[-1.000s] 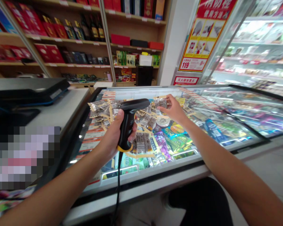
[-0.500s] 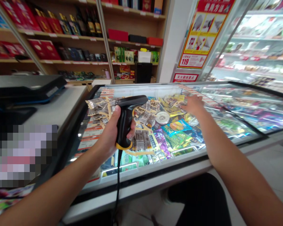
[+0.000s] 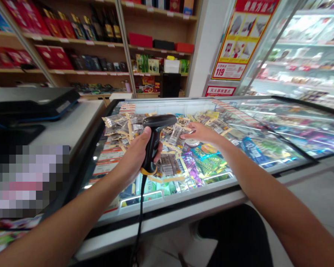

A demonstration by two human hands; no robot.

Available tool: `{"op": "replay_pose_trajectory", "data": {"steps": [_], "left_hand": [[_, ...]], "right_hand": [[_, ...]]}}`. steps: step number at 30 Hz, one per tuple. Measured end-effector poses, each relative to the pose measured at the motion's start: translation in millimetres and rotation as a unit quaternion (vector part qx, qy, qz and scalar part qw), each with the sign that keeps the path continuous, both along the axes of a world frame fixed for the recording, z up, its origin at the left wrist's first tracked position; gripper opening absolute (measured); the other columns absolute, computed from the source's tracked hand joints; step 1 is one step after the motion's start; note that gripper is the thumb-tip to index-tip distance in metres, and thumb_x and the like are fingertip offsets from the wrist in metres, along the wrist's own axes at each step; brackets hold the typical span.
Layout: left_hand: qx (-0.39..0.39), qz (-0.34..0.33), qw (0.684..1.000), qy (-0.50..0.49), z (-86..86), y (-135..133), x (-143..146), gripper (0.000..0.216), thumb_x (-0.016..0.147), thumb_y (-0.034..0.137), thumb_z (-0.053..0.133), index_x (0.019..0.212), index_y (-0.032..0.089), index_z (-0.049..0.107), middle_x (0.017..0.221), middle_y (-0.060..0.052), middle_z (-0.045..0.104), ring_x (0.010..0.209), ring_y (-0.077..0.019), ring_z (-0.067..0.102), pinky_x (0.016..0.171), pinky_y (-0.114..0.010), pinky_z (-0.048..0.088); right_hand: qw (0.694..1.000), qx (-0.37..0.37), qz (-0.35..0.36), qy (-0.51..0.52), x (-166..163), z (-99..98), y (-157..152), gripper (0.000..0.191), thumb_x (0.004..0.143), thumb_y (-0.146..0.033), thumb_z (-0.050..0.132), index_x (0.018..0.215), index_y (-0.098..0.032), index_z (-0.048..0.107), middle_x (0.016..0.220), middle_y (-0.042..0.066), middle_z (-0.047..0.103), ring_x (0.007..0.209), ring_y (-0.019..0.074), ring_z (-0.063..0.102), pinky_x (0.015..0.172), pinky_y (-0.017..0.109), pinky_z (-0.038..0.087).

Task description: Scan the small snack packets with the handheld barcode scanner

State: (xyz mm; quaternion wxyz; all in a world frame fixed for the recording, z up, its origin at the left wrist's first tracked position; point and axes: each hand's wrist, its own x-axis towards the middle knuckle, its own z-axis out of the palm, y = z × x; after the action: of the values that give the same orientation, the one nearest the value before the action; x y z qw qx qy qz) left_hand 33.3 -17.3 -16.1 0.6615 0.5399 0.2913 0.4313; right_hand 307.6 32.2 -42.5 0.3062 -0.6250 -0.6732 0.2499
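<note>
My left hand (image 3: 135, 154) is wrapped round the handle of a black barcode scanner (image 3: 159, 121) with a yellow base rim. Its cable hangs down past the front edge of the glass-topped freezer (image 3: 183, 200). Just right of the scanner head, my right hand (image 3: 204, 133) pinches the edge of a small clear snack packet (image 3: 176, 137) with tan ends. More such packets (image 3: 117, 124) lie in a heap left of and behind the scanner. One larger packet (image 3: 168, 165) rests below it on the glass. Another packet (image 3: 219, 126) lies beyond my right forearm.
Bagged frozen goods (image 3: 211, 163) show through the glass. At left is a counter (image 3: 86, 115) with a black device (image 3: 33, 104) on it. Shelves of boxes and bottles (image 3: 108, 27) stand behind, beside a red and yellow poster (image 3: 233, 40). A lit display case (image 3: 303, 55) is at right.
My right hand has moved left from the packet at the far right, which stays on the glass, to a packet near the scanner. The scanner has shifted slightly right.
</note>
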Motion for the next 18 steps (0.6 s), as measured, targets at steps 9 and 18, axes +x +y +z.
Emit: {"op": "replay_pose_trajectory", "data": {"steps": [9, 18], "left_hand": [[0.003, 0.001, 0.998, 0.058, -2.5, -2.1, 0.7, 0.061, 0.082, 0.077, 0.064, 0.086, 0.016, 0.059, 0.067, -0.001, 0.064, 0.041, -0.0087, 0.05, 0.038, -0.021, 0.037], [0.004, 0.004, 0.999, 0.053, -3.0, -4.7, 1.7, 0.059, 0.083, 0.075, 0.065, 0.09, 0.016, 0.063, 0.065, -0.001, 0.064, 0.042, -0.0089, 0.049, 0.039, -0.021, 0.037]], "right_hand": [[0.995, 0.053, 0.024, 0.082, -0.2, 13.8, -7.7, 0.045, 0.077, -0.037, 0.08, 0.114, -0.024, 0.058, 0.094, 0.006, 0.072, 0.072, 0.0224, 0.069, 0.062, 0.038, 0.06], [0.993, 0.057, 0.027, 0.097, -1.0, 9.7, -6.1, 0.034, 0.078, -0.035, 0.078, 0.103, -0.026, 0.058, 0.084, 0.003, 0.069, 0.064, 0.0197, 0.064, 0.059, 0.037, 0.056]]}}
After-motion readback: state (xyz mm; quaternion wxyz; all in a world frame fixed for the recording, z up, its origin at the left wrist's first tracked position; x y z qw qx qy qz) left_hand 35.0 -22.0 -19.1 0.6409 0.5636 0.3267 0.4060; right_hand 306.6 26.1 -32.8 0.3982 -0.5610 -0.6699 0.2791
